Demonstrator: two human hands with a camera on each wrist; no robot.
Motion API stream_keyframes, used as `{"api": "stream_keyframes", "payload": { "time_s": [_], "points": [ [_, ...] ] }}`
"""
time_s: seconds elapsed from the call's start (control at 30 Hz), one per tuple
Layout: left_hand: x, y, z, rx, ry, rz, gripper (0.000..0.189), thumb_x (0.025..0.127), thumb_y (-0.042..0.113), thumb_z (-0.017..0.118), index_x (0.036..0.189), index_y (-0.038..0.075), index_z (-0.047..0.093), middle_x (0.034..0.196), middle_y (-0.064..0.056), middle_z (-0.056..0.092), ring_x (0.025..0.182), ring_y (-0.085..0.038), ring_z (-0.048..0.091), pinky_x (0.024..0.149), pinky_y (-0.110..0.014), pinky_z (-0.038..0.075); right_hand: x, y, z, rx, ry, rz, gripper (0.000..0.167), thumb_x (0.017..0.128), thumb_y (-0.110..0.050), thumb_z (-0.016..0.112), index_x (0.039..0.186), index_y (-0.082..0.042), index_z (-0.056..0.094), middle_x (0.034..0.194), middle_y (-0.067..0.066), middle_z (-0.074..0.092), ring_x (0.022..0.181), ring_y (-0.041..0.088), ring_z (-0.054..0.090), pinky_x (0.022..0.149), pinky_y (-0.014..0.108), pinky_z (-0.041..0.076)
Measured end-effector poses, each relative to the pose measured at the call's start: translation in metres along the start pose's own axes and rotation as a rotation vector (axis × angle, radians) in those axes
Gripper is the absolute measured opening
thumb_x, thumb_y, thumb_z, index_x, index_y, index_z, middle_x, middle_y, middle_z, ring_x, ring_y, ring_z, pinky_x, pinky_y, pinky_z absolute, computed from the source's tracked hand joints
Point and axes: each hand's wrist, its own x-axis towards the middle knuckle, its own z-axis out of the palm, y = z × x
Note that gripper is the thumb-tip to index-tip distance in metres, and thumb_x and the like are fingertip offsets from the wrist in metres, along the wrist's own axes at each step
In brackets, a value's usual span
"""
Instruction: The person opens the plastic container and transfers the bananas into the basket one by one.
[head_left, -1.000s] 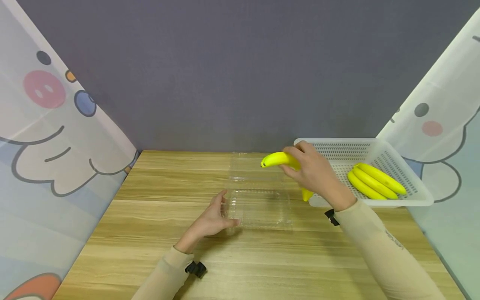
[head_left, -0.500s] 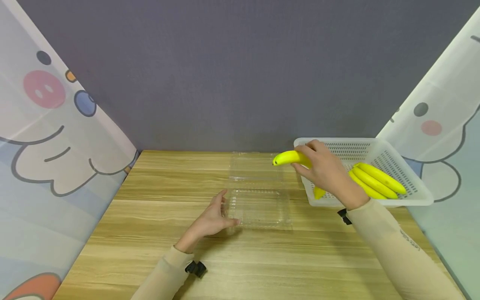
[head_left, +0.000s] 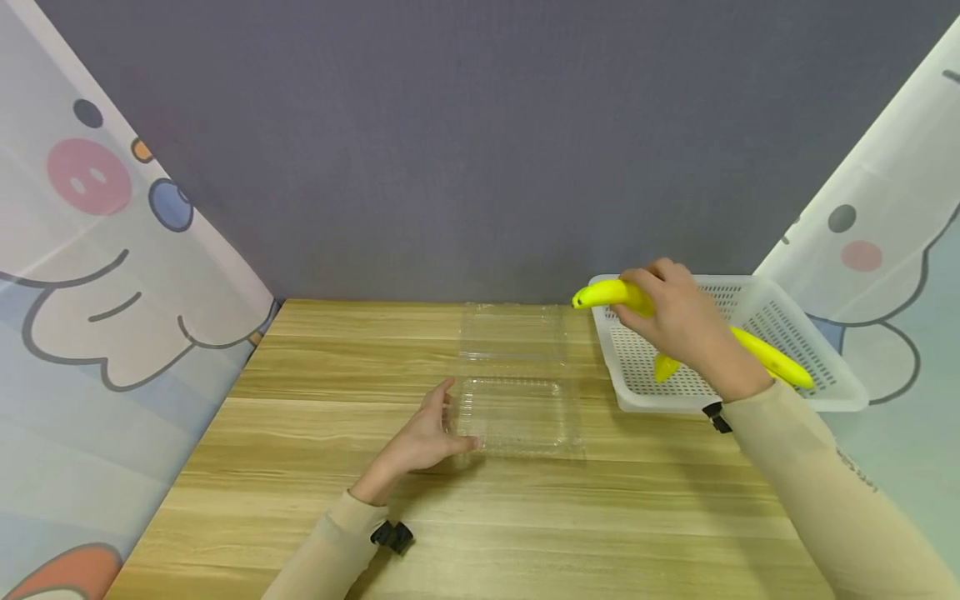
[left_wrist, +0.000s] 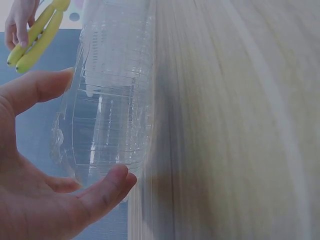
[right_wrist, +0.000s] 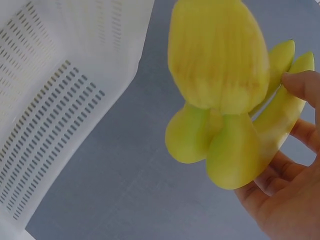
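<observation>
A small bunch of yellow bananas point(head_left: 613, 293) is held from above by my right hand point(head_left: 678, 321), over the left part of the white basket point(head_left: 626, 400). In the right wrist view, the joined stem end of the bunch point(right_wrist: 217, 60) faces the camera, and thumb and fingers grip its sides. My left hand point(head_left: 422, 435) holds the left side of a clear plastic clamshell box point(head_left: 517, 414), thumb on the near corner. The box lies with its lid point(head_left: 512, 331) folded back towards the wall. More bananas point(head_left: 772, 358) lie in the basket, partly hidden behind my right wrist.
A wooden table point(head_left: 337, 367) runs back to a dark grey wall point(head_left: 420, 150). Cartoon-printed curtains point(head_left: 67, 275) hang on both sides. The basket stands at the table's right end, a short gap from the clear box.
My right hand has moved right and slightly back with the bananas, from between the box and the basket to over the basket. The left hand and the box have stayed in place.
</observation>
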Motion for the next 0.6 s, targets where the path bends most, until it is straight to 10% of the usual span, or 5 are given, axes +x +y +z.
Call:
{"api": "stream_keyframes", "payload": {
  "time_s": [0.6],
  "points": [
    [0.000, 0.000, 0.000, 0.008, 0.002, 0.000, 0.116, 0.078, 0.029, 0.089, 0.162, 0.006, 0.012, 0.146, -0.019, 0.040, 0.131, -0.039, 0.045, 0.102, -0.058, 0.044, 0.000, 0.023, -0.008, 0.002, -0.018, 0.094, 0.038, 0.096, -0.026, 0.069, 0.126, -0.002, 0.062, 0.114, 0.023, 0.054, 0.097, 0.038, 0.049, 0.068, 0.055, 0.049]
  ]
}}
